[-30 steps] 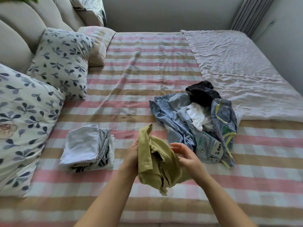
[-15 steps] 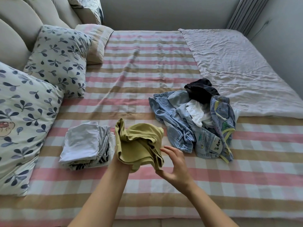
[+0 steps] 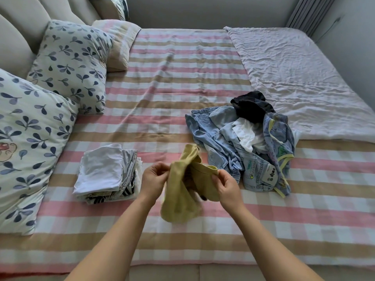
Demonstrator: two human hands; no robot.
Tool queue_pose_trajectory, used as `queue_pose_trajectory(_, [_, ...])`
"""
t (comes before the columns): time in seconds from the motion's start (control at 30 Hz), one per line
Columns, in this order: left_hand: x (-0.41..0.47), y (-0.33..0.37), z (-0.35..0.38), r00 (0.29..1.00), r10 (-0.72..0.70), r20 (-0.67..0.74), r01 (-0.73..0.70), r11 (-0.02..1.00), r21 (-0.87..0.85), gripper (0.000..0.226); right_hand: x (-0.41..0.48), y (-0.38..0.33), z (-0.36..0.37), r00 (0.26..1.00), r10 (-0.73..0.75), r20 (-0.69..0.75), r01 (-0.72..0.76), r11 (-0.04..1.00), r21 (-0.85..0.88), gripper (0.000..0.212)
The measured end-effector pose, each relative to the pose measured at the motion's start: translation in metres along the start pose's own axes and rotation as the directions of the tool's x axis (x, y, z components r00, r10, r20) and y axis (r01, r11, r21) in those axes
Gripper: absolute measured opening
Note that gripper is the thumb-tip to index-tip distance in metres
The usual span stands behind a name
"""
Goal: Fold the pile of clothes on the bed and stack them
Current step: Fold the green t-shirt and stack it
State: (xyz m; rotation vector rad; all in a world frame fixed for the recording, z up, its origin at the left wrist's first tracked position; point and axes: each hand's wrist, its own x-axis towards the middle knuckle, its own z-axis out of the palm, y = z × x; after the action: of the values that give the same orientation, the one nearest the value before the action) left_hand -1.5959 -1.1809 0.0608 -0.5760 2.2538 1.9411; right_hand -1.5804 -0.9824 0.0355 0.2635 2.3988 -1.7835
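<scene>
you have the olive-yellow garment (image 3: pixel 182 191) pinched at its edge by your left hand (image 3: pixel 155 176) and right hand (image 3: pixel 226 184), bunched above the bed (image 3: pixel 182 78). i'd draw that edge taut before folding; the folded stack (image 3: pixel 105 172) waits just left.

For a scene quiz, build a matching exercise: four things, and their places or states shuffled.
Things
1. unfolded pile
2. yellow-green garment
3. pale blanket
4. folded stack

Places or states
A. gripped by the left hand and right hand
B. spread along the right side of the bed
C. neat, beside the left hand
D. heaped loose, beside the right hand

Pairs: 1-D, 2-A, 3-B, 4-C
</scene>
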Motion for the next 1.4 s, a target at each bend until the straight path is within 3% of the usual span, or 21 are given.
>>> queue_pose_trajectory(0.17, [-0.004, -0.026, 0.008, 0.992, 0.126, 0.023, -0.128, 0.953, 0.274, 0.016, 0.006, 0.008, 0.003, 0.999, 0.011, 0.035, -0.008, 0.995, -0.097, 0.015])
queue_pose_trajectory(0.37, [-0.001, -0.023, 0.009, 0.989, 0.145, 0.038, -0.149, 0.922, 0.358, 0.020, 0.006, 0.009, 0.001, 1.000, -0.015, 0.004, 0.016, 0.997, -0.076, 0.013])
queue_pose_trajectory(0.53, [-0.005, 0.008, 0.019, 0.882, 0.438, 0.175, -0.472, 0.826, 0.309, 0.034, 0.014, -0.006, -0.002, 0.992, -0.063, 0.114, 0.073, 0.993, -0.090, 0.017])
queue_pose_trajectory(0.67, [0.001, 0.023, 0.027, 0.808, 0.377, 0.452, -0.554, 0.748, 0.365, 0.048, 0.018, -0.019, -0.003, 0.964, -0.117, 0.239, 0.136, 0.989, -0.066, 0.016])
queue_pose_trajectory(0.8, [0.002, 0.027, 0.030, 0.838, 0.310, 0.448, -0.487, 0.796, 0.360, 0.006, 0.021, -0.029, -0.006, 0.953, -0.136, 0.272, 0.159, 0.985, -0.065, 0.011])
queue_pose_trajectory(0.9, [0.005, 0.027, 0.027, 0.876, 0.249, 0.414, -0.404, 0.847, 0.345, 0.030, 0.022, -0.036, -0.011, 0.965, -0.123, 0.230, 0.138, 0.989, -0.048, 0.010])
queue_pose_trajectory(1.07, [0.006, 0.031, 0.023, 0.895, 0.229, 0.383, -0.401, 0.790, 0.463, 0.042, 0.023, -0.053, -0.017, 0.973, -0.151, 0.175, 0.156, 0.988, -0.011, 0.014])
queue_pose_trajectory(1.27, [0.007, 0.035, 0.006, 0.936, 0.226, 0.269, -0.331, 0.824, 0.460, 0.015, 0.027, -0.084, -0.039, 0.976, -0.197, 0.093, 0.197, 0.980, 0.016, 0.018])
queue_pose_trajectory(1.4, [0.001, 0.046, -0.003, 0.929, 0.176, 0.326, -0.305, 0.862, 0.405, 0.013, 0.027, -0.101, -0.052, 0.979, -0.170, 0.116, 0.174, 0.984, -0.023, 0.014])
